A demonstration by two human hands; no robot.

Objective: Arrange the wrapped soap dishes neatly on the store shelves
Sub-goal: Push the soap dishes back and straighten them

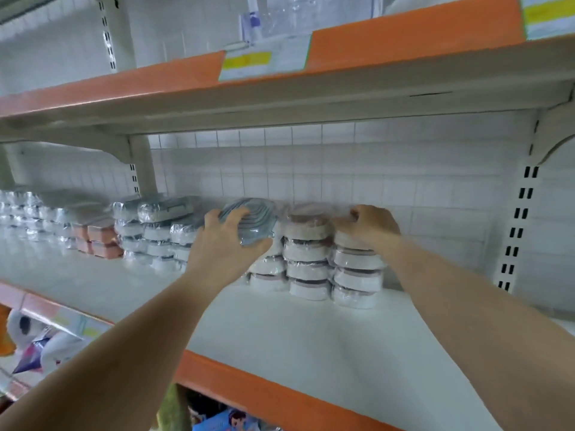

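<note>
My left hand grips a grey-blue wrapped soap dish, tilted on edge above the stacks at the back of the white shelf. My right hand rests with curled fingers on top of the rightmost stack of white-and-brown wrapped soap dishes. A second such stack stands between my hands, and a lower one sits under the tilted dish. Stacks of grey-and-white wrapped dishes stand to the left.
Orange wrapped dishes and clear-wrapped items lie further left. The upper shelf with an orange edge and price labels hangs close overhead. A slotted upright stands at the right. Goods show on the lower level.
</note>
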